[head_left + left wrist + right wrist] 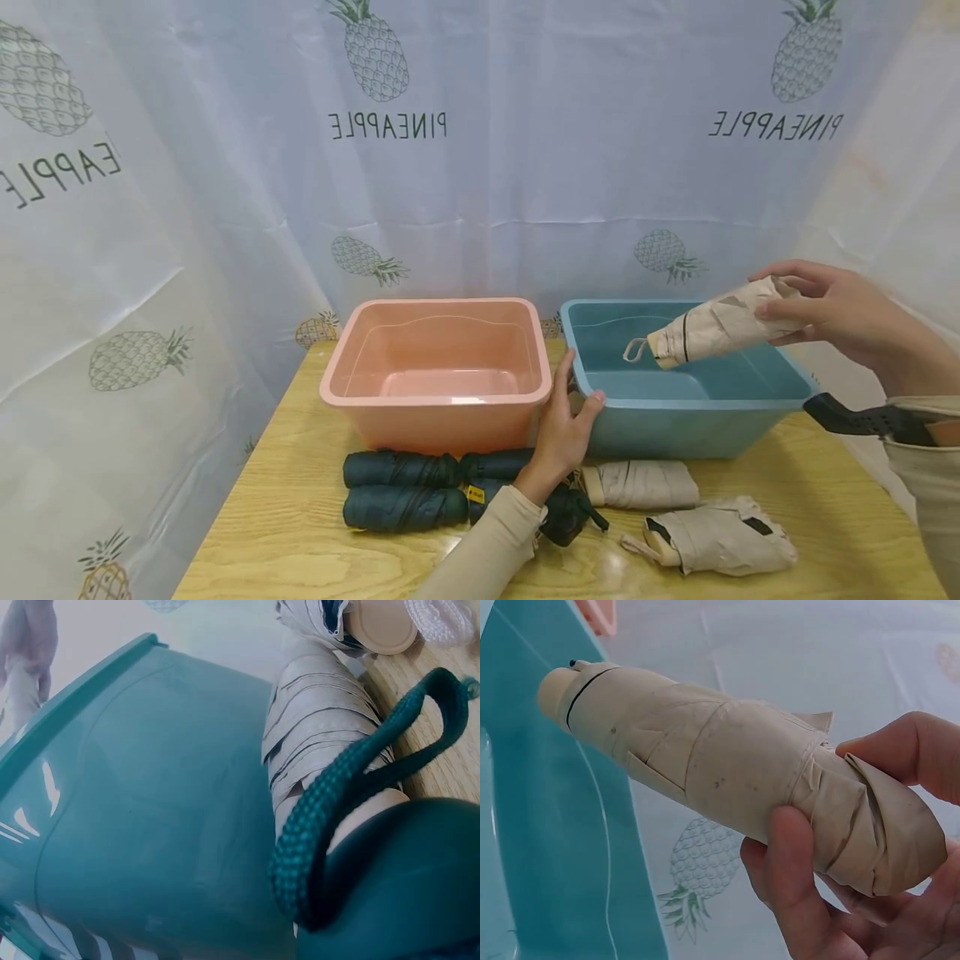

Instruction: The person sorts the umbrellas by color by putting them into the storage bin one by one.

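Note:
My right hand (832,312) grips a folded beige umbrella (723,325) by one end, thumb and fingers around its fabric. The umbrella (705,757) tilts above the blue plastic bin (675,432), its capped end and wrist loop pointing down and left. My left hand (562,429) holds the blue bin's front left corner, thumb at the front rim and fingers along the left side. In the left wrist view the bin's wall (157,810) shows beside a dark green umbrella handle (405,877) with a cord loop; the left fingers are out of that view.
A pink plastic bin (450,427) stands left of the blue one. Several folded dark green umbrellas (405,508) lie before it, partly under the left forearm. Two beige umbrellas, one nearer the bin (648,485) and one nearer the front (731,537), lie on the wooden table (277,517).

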